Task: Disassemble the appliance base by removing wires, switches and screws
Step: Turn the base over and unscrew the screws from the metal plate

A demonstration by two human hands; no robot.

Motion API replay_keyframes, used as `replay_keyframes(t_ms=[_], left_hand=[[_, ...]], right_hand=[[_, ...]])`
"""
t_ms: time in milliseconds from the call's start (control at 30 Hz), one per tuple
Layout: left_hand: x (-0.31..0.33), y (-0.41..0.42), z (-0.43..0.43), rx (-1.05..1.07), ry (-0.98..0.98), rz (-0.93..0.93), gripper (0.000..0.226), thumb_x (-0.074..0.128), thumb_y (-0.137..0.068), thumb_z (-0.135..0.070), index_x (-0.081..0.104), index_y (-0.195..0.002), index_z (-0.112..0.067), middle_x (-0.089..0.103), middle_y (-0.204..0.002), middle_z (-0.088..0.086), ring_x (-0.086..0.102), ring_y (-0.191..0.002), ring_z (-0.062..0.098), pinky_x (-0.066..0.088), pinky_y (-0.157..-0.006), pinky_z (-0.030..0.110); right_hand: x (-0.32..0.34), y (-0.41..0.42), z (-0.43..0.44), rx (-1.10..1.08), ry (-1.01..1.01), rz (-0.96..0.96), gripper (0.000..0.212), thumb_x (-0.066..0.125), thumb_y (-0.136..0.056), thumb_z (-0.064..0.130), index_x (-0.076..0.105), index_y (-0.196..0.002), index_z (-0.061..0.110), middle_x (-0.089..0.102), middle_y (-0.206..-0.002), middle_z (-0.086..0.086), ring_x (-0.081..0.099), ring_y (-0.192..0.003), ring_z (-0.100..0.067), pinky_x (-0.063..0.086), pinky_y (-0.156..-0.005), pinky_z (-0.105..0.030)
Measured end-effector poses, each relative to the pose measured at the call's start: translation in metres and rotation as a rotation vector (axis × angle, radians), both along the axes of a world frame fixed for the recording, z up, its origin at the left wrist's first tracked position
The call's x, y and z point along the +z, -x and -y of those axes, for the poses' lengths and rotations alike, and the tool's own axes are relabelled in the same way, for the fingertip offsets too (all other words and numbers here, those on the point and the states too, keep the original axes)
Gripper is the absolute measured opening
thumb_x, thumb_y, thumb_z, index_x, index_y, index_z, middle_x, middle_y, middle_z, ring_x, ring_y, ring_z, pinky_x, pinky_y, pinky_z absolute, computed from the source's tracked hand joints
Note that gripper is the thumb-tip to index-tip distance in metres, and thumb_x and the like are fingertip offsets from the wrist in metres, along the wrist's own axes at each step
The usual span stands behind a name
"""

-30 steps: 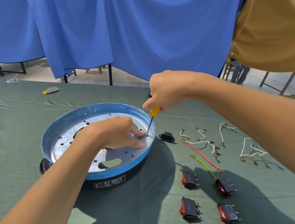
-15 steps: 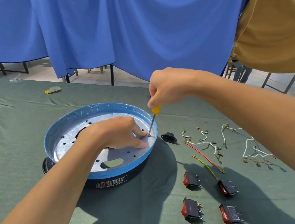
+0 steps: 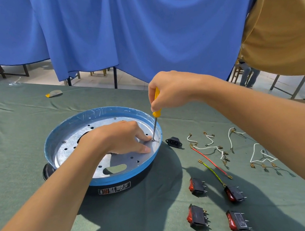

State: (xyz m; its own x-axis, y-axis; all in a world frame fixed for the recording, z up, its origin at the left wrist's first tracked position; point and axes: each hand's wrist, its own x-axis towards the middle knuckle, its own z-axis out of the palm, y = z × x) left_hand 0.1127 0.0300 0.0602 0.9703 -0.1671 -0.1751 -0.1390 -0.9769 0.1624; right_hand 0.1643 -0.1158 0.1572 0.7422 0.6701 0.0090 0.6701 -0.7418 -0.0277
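Observation:
The round appliance base [image 3: 73, 132] has a blue rim and a perforated silver plate inside, and it stands on the green table. My right hand [image 3: 171, 90] grips a yellow-handled screwdriver [image 3: 156, 115] held nearly upright. Its tip sits on a screw [image 3: 153, 139] at the plate's right edge. My left hand [image 3: 120, 138] rests on the plate, with its fingertips pinching at the screw beside the tip. To the right lie several loose wires [image 3: 209, 148], several red rocker switches [image 3: 195, 186] and a black power socket [image 3: 174, 142].
Green cloth [image 3: 17, 151] covers the table. A small grey and yellow object [image 3: 54, 93] lies at the far left. Blue curtains [image 3: 137, 30] hang behind, with chair legs under them. A person in a mustard shirt [image 3: 287, 31] stands at the upper right.
My right hand has risen a little on the screwdriver and more of the yellow handle shows above my fingers. My left hand stays at the screw. The view has shifted slightly.

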Motion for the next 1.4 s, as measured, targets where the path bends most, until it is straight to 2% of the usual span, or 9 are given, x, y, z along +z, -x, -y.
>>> replay_keyframes(t_ms=[167,367,533,667,833,1033,1200,1333,1400], left_hand=[[-0.001,0.000,0.000,0.002,-0.005,0.000,0.041,0.053,-0.092,-0.055,0.056,-0.132,-0.044,0.054,-0.125,-0.006,0.049,-0.107,0.019,0.046,-0.093,0.041],[-0.001,-0.001,0.000,-0.010,0.000,0.006,0.042,0.053,-0.092,-0.054,0.055,-0.133,-0.043,0.054,-0.125,-0.007,0.048,-0.104,0.018,0.046,-0.091,0.039],[-0.002,-0.002,-0.001,0.003,0.002,-0.001,0.043,0.053,-0.092,-0.055,0.054,-0.133,-0.045,0.052,-0.128,-0.007,0.047,-0.107,0.018,0.045,-0.093,0.039],[-0.002,-0.002,-0.001,0.005,-0.003,-0.004,0.044,0.053,-0.092,-0.056,0.053,-0.134,-0.044,0.052,-0.131,-0.007,0.048,-0.108,0.020,0.047,-0.093,0.042],[-0.002,-0.002,-0.002,-0.001,0.008,0.004,0.043,0.053,-0.092,-0.056,0.055,-0.133,-0.043,0.054,-0.127,-0.007,0.049,-0.104,0.018,0.047,-0.088,0.038],[-0.002,-0.001,-0.001,0.002,0.007,-0.003,0.044,0.053,-0.092,-0.055,0.055,-0.133,-0.043,0.054,-0.130,-0.007,0.050,-0.106,0.020,0.049,-0.091,0.041],[-0.002,-0.001,-0.001,0.003,0.008,-0.002,0.043,0.052,-0.092,-0.055,0.055,-0.133,-0.043,0.054,-0.128,-0.008,0.049,-0.104,0.019,0.048,-0.089,0.039],[-0.002,-0.002,-0.002,0.001,0.008,0.003,0.042,0.052,-0.092,-0.056,0.055,-0.132,-0.044,0.054,-0.129,-0.008,0.050,-0.106,0.019,0.047,-0.091,0.041],[-0.003,-0.002,-0.003,-0.001,0.008,-0.002,0.042,0.052,-0.091,-0.056,0.055,-0.132,-0.045,0.054,-0.128,-0.007,0.050,-0.106,0.020,0.047,-0.092,0.042]], right_hand=[[-0.003,-0.003,-0.002,-0.061,-0.023,0.020,0.048,0.053,-0.093,0.054,0.058,-0.073,0.011,0.050,-0.063,-0.001,0.047,-0.056,-0.020,0.033,-0.047,-0.025],[-0.004,-0.001,-0.001,-0.030,-0.035,-0.015,0.030,0.059,-0.086,0.034,0.070,-0.099,0.010,0.068,-0.101,-0.013,0.052,-0.074,-0.020,0.040,-0.055,-0.027],[-0.008,-0.004,0.001,-0.056,-0.080,0.052,0.040,0.054,-0.092,0.046,0.060,-0.074,0.011,0.054,-0.067,-0.002,0.047,-0.064,-0.019,0.034,-0.051,-0.028],[-0.005,0.000,0.005,0.002,-0.104,-0.015,0.010,0.061,-0.088,0.031,0.066,-0.085,0.023,0.059,-0.077,0.009,0.050,-0.066,-0.004,0.034,-0.050,-0.023],[-0.008,-0.006,0.007,-0.097,-0.058,0.054,0.049,0.054,-0.089,0.058,0.058,-0.072,0.012,0.053,-0.068,-0.002,0.045,-0.062,-0.017,0.034,-0.053,-0.029],[-0.008,-0.003,0.012,-0.022,-0.155,-0.024,0.009,0.062,-0.085,0.034,0.066,-0.080,0.028,0.056,-0.069,0.012,0.049,-0.064,-0.004,0.033,-0.049,-0.021],[-0.013,-0.008,0.010,-0.068,-0.128,0.039,0.046,0.056,-0.089,0.056,0.064,-0.076,0.012,0.051,-0.065,0.000,0.046,-0.063,-0.017,0.035,-0.057,-0.028],[-0.012,-0.008,0.013,-0.012,-0.199,-0.022,0.016,0.064,-0.087,0.035,0.064,-0.074,0.026,0.055,-0.067,0.009,0.048,-0.063,-0.005,0.033,-0.050,-0.022],[-0.012,-0.007,0.013,-0.016,-0.208,-0.049,0.015,0.065,-0.084,0.042,0.064,-0.076,0.029,0.057,-0.071,0.011,0.051,-0.067,-0.005,0.034,-0.052,-0.022]])
